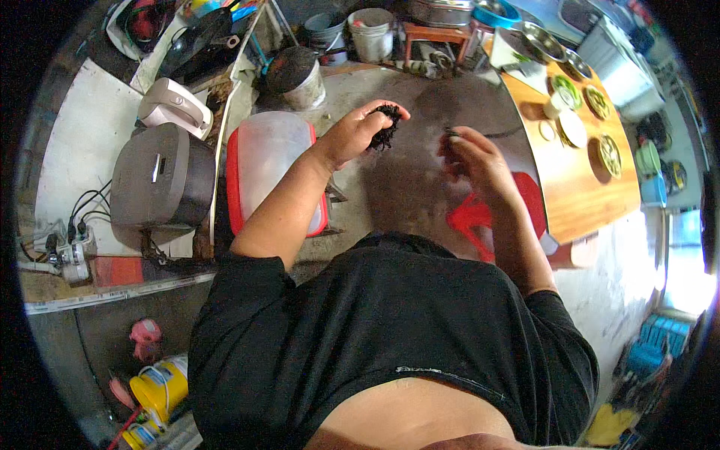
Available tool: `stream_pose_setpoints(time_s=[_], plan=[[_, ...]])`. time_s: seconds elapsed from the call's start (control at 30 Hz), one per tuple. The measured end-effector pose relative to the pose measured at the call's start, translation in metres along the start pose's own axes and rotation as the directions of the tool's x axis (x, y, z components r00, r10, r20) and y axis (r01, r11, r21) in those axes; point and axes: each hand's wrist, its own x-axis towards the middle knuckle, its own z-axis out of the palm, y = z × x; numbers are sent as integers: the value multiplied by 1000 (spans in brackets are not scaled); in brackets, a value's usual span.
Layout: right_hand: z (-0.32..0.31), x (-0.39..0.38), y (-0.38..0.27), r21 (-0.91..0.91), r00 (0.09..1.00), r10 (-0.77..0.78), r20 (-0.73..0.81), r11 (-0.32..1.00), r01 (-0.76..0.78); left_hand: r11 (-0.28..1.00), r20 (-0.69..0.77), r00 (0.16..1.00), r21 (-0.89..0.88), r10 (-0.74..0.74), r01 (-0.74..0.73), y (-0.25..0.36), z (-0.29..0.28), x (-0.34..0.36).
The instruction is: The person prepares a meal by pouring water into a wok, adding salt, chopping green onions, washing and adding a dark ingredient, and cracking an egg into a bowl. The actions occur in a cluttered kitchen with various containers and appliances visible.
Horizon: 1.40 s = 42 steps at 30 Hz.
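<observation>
My left hand (346, 136) is raised in front of me with its fingers curled around a black, stringy, tangled clump (385, 129), which sticks out past the fingertips. To the right and apart from it, my right hand (480, 159) has its fingers drawn together, slightly blurred. A small dark bit (449, 133) shows at those fingertips; its kind cannot be made out. Below my left forearm lies a translucent plastic box (271, 161) with a red rim.
A wooden table (577, 187) with several plates of food stands at right, beside a red plastic bag (471, 215) and a red round stool (531, 201). A rice cooker (161, 176) sits on the left counter. Buckets (371, 37) and a wooden stool (435, 37) are at the back.
</observation>
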Motion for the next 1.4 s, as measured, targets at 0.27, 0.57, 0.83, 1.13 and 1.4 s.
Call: stream_pose_setpoints(time_s=[0.27, 0.57, 0.83, 1.13, 1.4], plan=[[15, 223, -18, -4, 909, 109, 401, 993, -117, 848, -69, 996, 531, 60, -14, 17, -95, 87], [26, 408, -125, -419, 874, 142, 465, 905, 76, 798, -129, 970, 596, 205, -90, 67, -223, 197], [79, 588, -181, -357, 646, 50, 761, 865, 353, 561, -515, 827, 762, 225, 322, 101, -327, 247], [201, 733, -246, -64, 383, 28, 923, 995, 81, 641, -950, 259, 310, 175, 702, 142, -457, 178], [373, 821, -223, -322, 126, 303, 945, 928, 189, 597, -935, 343, 325, 87, 733, 155, -549, 138]])
